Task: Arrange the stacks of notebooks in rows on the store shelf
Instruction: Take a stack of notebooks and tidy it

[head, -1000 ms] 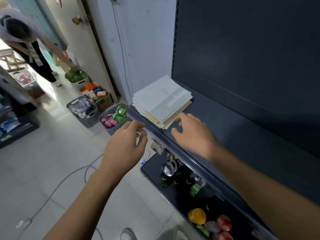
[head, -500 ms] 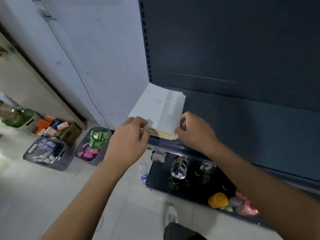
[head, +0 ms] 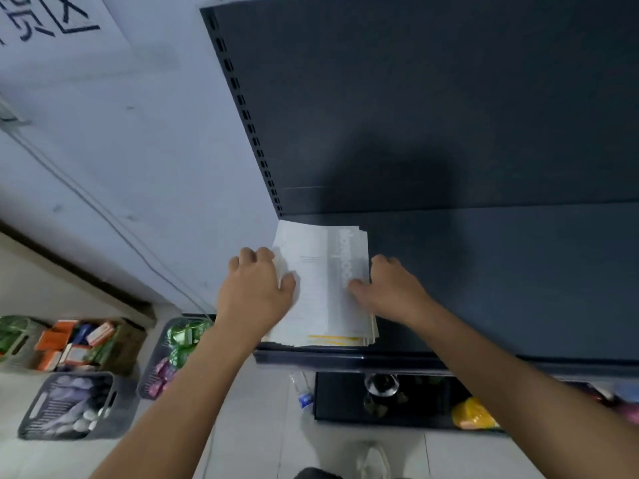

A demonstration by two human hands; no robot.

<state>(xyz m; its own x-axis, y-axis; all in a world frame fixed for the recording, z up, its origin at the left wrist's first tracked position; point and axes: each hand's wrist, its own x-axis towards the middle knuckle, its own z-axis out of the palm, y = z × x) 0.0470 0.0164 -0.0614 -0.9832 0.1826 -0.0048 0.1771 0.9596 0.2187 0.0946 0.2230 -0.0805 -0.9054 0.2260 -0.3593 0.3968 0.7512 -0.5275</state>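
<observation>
A stack of white notebooks (head: 323, 288) with pale lettering and a yellow-edged one near the bottom lies in the left corner of the dark grey store shelf (head: 484, 271). My left hand (head: 256, 288) clasps the stack's left edge, thumb resting on the top cover. My right hand (head: 390, 288) holds the right edge, thumb on top and fingers down the side. The stack sits roughly square to the shelf's front lip.
The shelf's dark back panel (head: 415, 115) rises behind, a white wall (head: 138, 150) to the left. Grey baskets (head: 69, 406) and boxes of goods (head: 76, 344) stand on the floor at left. A lower shelf (head: 397, 399) holds glassware and coloured items.
Both hands went from reaching toward the stack to gripping its two sides. The stack has turned from slanted to roughly square with the shelf, and my view has swung to face it.
</observation>
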